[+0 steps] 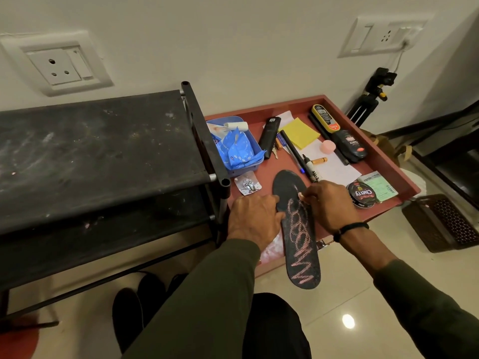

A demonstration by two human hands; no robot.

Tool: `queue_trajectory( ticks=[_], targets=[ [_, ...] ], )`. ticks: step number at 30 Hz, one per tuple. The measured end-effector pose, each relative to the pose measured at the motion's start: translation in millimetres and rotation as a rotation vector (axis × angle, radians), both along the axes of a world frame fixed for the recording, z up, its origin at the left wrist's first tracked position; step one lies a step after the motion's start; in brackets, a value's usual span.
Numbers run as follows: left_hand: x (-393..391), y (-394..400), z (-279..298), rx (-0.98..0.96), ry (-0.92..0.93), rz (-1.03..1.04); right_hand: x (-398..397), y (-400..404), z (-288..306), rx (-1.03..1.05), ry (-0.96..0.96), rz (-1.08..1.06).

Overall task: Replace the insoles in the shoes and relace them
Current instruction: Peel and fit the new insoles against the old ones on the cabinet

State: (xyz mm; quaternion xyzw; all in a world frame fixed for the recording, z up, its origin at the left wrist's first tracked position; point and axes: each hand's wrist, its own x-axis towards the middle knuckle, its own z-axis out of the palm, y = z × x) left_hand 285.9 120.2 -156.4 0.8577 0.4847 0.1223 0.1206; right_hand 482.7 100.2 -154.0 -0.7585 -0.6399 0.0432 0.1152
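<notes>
At the bottom of the frame two olive-green sleeves reached up toward the middle, over a pale glossy tiled floor (337, 301), with dark shoe shapes (134, 307) low at lower left, too shadowed to tell whether laced.

Just above centre lay the task's thing, a long flat black foam insole with pink chalk-like scrawl along its length (298, 229). Its toe rested on the red-brown tray-like surface (388, 161); its heel overhung the near edge, above the floor. The left hand (255, 221) lay on the insole's left edge, fingers fairly straight, pressing rather than gripping. The right hand (330, 206), a black band at the wrist, had its fingers curled at the right edge near the middle, pinching a small pale piece (probably chalk, too small to be sure).

The insole would likely handle as light, thin and floppy, with a grippy textured face; taking it by both long edges near the waist, or by the heel, seemed best to stop it drooping.

Farther up the frame sat a round black polish tin (361, 195), a black marker (309, 167), yellow sticky notes (300, 133) and a blue plastic basket of wrappers (233, 143). A dusty black fabric-shelved rack (90, 151) filled the left.
</notes>
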Motion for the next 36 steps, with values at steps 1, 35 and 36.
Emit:
queue_trajectory(
  ticks=[1,35,36],
  targets=[
    [-0.1,0.2,-0.6,-0.004,-0.001,-0.001,-1.3,-5.6,0.2,-0.001,-0.002,0.016],
    [-0.6,1.3,1.4,-0.023,0.002,0.011,-11.2,-43.4,7.0,-0.05,0.085,0.106],
    [-0.7,0.8,2.0,-0.022,0.002,0.01,-11.7,-44.4,5.0,-0.046,0.084,0.106]
  ],
)
